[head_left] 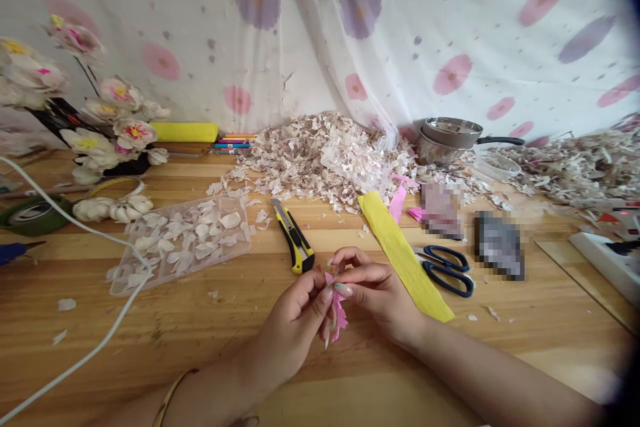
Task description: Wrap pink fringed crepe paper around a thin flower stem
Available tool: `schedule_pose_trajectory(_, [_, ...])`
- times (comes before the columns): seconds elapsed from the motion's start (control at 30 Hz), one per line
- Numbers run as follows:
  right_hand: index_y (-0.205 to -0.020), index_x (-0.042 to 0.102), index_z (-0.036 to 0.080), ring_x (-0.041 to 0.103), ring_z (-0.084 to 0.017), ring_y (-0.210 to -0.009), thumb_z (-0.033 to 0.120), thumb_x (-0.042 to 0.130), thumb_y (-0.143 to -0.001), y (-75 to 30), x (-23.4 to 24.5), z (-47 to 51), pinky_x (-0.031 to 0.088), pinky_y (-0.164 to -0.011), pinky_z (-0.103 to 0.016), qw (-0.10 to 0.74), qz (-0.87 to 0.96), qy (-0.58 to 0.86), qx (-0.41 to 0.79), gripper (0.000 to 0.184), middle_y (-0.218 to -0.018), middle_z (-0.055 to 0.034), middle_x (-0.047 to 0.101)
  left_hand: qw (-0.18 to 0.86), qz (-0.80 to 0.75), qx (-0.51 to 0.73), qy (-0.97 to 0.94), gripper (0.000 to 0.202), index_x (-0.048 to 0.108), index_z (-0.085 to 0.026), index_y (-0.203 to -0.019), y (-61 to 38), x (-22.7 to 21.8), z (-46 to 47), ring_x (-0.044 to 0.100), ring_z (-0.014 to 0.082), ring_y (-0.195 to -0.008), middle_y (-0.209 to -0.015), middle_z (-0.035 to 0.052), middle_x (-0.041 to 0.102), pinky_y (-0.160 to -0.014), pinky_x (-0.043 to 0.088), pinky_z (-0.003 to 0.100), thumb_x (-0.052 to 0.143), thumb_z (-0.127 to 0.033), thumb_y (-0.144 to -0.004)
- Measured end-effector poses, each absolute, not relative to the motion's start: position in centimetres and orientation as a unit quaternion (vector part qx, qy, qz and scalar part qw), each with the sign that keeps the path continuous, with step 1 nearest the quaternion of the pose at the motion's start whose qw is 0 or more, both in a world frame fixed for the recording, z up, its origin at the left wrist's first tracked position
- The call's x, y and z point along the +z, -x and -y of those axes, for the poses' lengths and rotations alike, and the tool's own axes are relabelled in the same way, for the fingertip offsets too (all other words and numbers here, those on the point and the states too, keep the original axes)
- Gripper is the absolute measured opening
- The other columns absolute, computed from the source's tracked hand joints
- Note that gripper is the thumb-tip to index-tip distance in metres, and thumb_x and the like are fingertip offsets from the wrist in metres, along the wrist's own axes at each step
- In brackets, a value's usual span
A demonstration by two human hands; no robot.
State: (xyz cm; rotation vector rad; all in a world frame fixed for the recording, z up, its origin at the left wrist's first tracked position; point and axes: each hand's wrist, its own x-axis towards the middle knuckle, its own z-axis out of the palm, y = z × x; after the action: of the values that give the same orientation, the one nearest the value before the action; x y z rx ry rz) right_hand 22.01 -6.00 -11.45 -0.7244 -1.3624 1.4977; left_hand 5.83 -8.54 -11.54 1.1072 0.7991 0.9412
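Head view: a pink strip (341, 315) with a jagged edge is held between two bare hands, above the near middle of the wooden counter (165, 353). Its long axis runs roughly up and down the frame; the upper end is caught among the fingertips, and the toothed lower end hangs free, pointing down and back toward the wearer. The left hand (299, 310) has its grip closed, thumb pressed against curled fingers with the strip pinched between them. At the right hand (377, 285), thumb and index finger are brought together on the strip's upper part, the grip closed there too; the fingers hide just how much each one covers.

Just beyond the left hand lies a yellow-and-black utility knife (294, 238), blade end away from the wearer and slanting left. A yellow strip (395, 243) runs diagonally behind the right hand and wrist, its far end toward the upper left. Near it, to the right, are scissors (447, 269), their dark blue handles to the right and their blades partly under the yellow strip.
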Motion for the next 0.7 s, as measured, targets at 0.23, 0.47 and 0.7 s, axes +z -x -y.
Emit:
schedule_pose_trajectory(0.23, [-0.079,0.078,0.028,0.057,-0.017,-0.096,0.032,0.074,-0.08,-21.91,-11.24,6.07,0.045,-0.093,-0.033,0.476,0.546,0.301,0.62,0.006,-0.1,-0.0044,0.058,0.677,-0.353,0.419,-0.491,0.034,0.053,-0.016,-0.083,-5.99,-11.61,8.35,0.047,0.0077,-0.049,-0.061,-0.0041,0.054,-0.049,0.038,0.021,0.055,-0.05,-0.088])
schedule_pose_trajectory(0.47, [-0.073,0.078,0.027,0.055,-0.017,-0.097,0.034,0.08,-0.073,-21.69,-11.71,6.24,0.043,-0.096,-0.034,0.484,0.488,0.303,0.66,0.006,-0.102,-0.0037,0.055,0.686,-0.354,0.408,-0.487,0.037,0.053,-0.017,-0.082,-5.98,-11.37,8.57,0.049,0.0088,-0.05,-0.061,-0.0034,0.054,-0.049,0.039,0.021,0.056,-0.054,-0.086])
schedule_pose_trajectory(0.7, [-0.069,0.076,0.025,0.056,-0.017,-0.095,0.032,0.083,-0.068,-21.51,-11.34,6.39,0.044,-0.094,-0.034,0.495,0.45,0.297,0.682,0.01,-0.105,-0.0039,0.057,0.696,-0.361,0.387,-0.485,0.041,0.056,-0.017,-0.082,-5.96,-11.22,8.77,0.046,0.0086,-0.049,-0.057,-0.0041,0.052,-0.047,0.039,0.02,0.059,-0.058,-0.082])
